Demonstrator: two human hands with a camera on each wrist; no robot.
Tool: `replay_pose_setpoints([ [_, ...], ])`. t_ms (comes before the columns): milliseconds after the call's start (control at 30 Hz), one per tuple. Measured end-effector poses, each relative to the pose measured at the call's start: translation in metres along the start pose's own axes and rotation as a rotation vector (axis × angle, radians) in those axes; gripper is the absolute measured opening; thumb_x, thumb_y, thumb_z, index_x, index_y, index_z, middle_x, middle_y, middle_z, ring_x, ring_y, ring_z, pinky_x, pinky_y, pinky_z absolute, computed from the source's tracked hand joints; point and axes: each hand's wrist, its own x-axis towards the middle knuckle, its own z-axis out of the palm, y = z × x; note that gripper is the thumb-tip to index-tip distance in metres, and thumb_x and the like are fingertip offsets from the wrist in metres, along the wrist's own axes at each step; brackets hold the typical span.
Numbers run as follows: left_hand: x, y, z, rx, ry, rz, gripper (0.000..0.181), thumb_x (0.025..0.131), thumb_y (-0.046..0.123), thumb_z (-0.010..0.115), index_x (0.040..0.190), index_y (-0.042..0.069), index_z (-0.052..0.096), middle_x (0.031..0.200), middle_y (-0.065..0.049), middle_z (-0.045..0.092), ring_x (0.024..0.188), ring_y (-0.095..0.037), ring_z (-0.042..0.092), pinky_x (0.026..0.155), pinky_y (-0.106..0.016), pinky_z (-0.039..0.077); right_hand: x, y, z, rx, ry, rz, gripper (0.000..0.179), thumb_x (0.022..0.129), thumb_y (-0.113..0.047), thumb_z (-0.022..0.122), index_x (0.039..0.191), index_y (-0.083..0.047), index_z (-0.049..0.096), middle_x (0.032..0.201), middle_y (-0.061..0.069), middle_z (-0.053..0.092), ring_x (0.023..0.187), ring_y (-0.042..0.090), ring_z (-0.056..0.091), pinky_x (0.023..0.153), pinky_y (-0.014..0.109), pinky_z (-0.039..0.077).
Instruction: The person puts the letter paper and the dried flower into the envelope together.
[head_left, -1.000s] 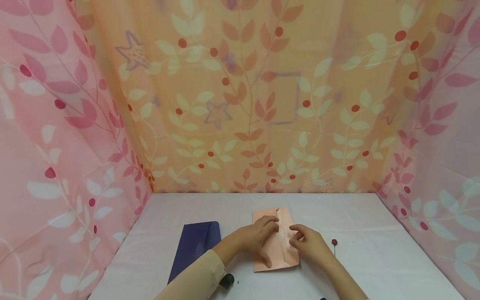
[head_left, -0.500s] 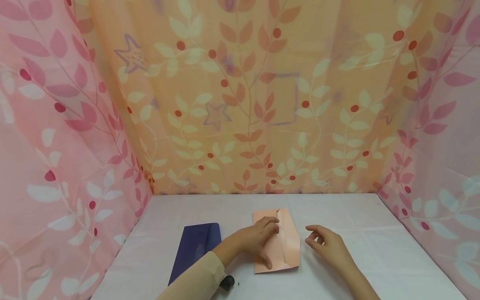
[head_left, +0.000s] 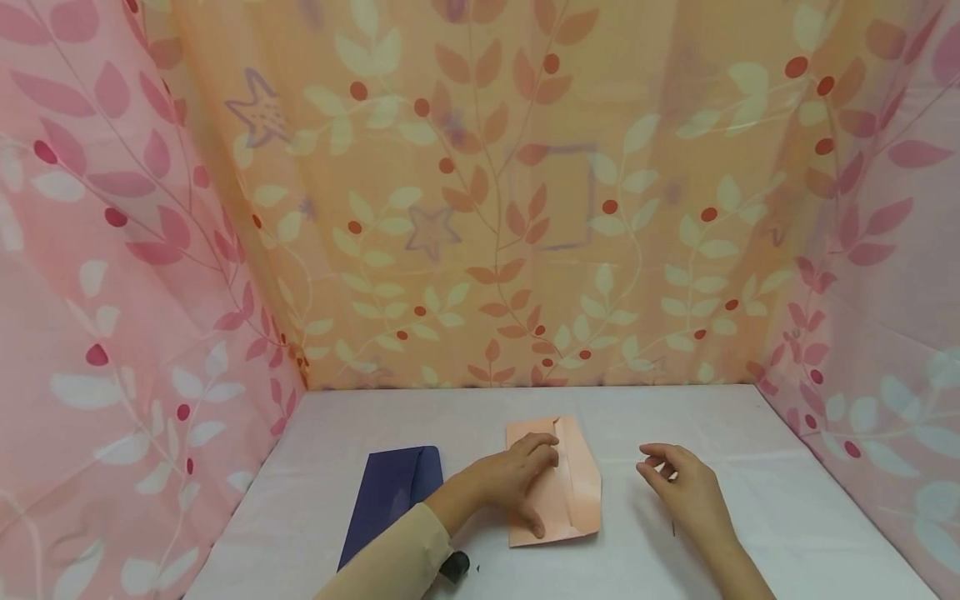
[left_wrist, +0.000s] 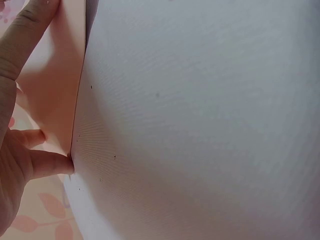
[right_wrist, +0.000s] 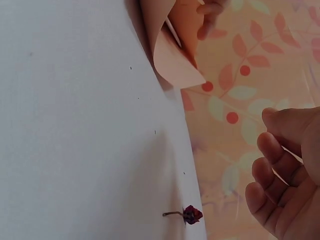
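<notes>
A peach envelope (head_left: 585, 479) lies on the white table with its flap unfolded toward the right. My left hand (head_left: 506, 479) rests on its body, thumb near the front edge and fingers spread toward the flap's crease. In the right wrist view the flap (right_wrist: 175, 67) curves up off the table. Right of the envelope, my right hand (head_left: 690, 492) hovers with fingers loosely curled and nothing between them. Under that hand lies a small dried red rose (right_wrist: 192, 215) on a short stem; in the head view the hand hides its bloom.
A dark blue envelope (head_left: 382, 492) lies to the left, partly behind the left forearm. Beside the left sleeve is a short black cylindrical object (head_left: 455, 567). Floral curtains (head_left: 480, 250) enclose the back and both sides of the table (head_left: 360, 417).
My right hand has left the peach envelope's flap and moved right, over the dried rose, which was visible beside it earlier. The left hand has stayed on the envelope.
</notes>
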Motion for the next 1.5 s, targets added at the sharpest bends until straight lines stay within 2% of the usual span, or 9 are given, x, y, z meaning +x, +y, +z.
replay_pose_setpoints([
  [200,0.001,-0.001,-0.001,-0.001,0.000,0.007,0.099,0.062,0.070,0.085,0.136,0.024,0.038,0.163,0.005,0.020,0.150,-0.012,0.026,0.112,-0.026,0.042,0.002,0.010,-0.007,-0.036,0.024,0.035,0.025,0.086,-0.018,0.084,0.109,-0.013,0.076,0.089,-0.005,0.070,0.073,-0.001,0.054,0.061,0.021,0.045],
  [400,0.003,-0.001,-0.001,-0.009,-0.006,0.002,0.099,0.062,0.071,0.085,0.136,0.025,0.038,0.163,0.006,0.020,0.150,-0.012,0.025,0.112,-0.027,0.041,0.001,0.018,-0.013,-0.081,0.036,0.089,0.024,0.089,-0.022,0.080,0.110,-0.013,0.076,0.092,-0.002,0.071,0.078,0.011,0.058,0.062,0.024,0.042],
  [533,0.003,-0.001,0.000,-0.011,-0.008,-0.003,0.099,0.062,0.070,0.086,0.137,0.025,0.039,0.163,0.006,0.019,0.151,-0.012,0.025,0.112,-0.027,0.041,0.001,0.025,-0.015,-0.091,-0.009,0.140,0.027,0.091,-0.027,0.078,0.113,-0.012,0.075,0.097,0.001,0.072,0.083,0.017,0.059,0.064,0.026,0.043],
  [733,0.003,-0.002,0.001,-0.007,-0.003,-0.005,0.100,0.061,0.071,0.086,0.136,0.025,0.038,0.164,0.006,0.020,0.151,-0.011,0.024,0.112,-0.026,0.041,0.001,0.035,-0.016,-0.073,-0.071,0.183,0.033,0.092,-0.031,0.077,0.117,-0.010,0.074,0.101,0.004,0.072,0.085,0.017,0.060,0.064,0.026,0.043],
  [1100,0.002,-0.003,0.001,-0.009,0.015,-0.003,0.101,0.060,0.070,0.087,0.136,0.024,0.039,0.164,0.004,0.020,0.152,-0.014,0.024,0.113,-0.028,0.040,-0.001,0.048,-0.018,-0.029,-0.211,0.307,0.045,0.090,-0.035,0.080,0.121,-0.004,0.071,0.108,0.012,0.071,0.088,0.020,0.064,0.069,0.031,0.048],
  [1233,0.002,-0.002,0.001,-0.018,0.003,-0.004,0.101,0.060,0.070,0.086,0.136,0.025,0.039,0.164,0.005,0.020,0.152,-0.012,0.024,0.113,-0.027,0.040,-0.004,0.054,-0.017,-0.027,-0.242,0.346,0.049,0.088,-0.037,0.080,0.121,-0.003,0.071,0.109,0.016,0.073,0.093,0.025,0.068,0.077,0.042,0.052],
  [1367,0.002,-0.002,0.002,-0.018,-0.002,0.000,0.100,0.061,0.070,0.086,0.137,0.025,0.038,0.164,0.006,0.019,0.151,-0.012,0.024,0.112,-0.026,0.040,-0.006,0.058,-0.016,-0.023,-0.274,0.372,0.054,0.088,-0.041,0.079,0.123,-0.001,0.070,0.112,0.019,0.073,0.099,0.032,0.069,0.085,0.054,0.052],
  [1500,0.001,-0.002,0.002,-0.015,0.010,0.003,0.100,0.061,0.069,0.087,0.136,0.024,0.039,0.164,0.005,0.020,0.151,-0.013,0.025,0.112,-0.026,0.041,-0.007,0.060,-0.015,-0.032,-0.278,0.366,0.055,0.088,-0.042,0.079,0.123,-0.001,0.070,0.111,0.018,0.074,0.100,0.034,0.069,0.087,0.057,0.050],
])
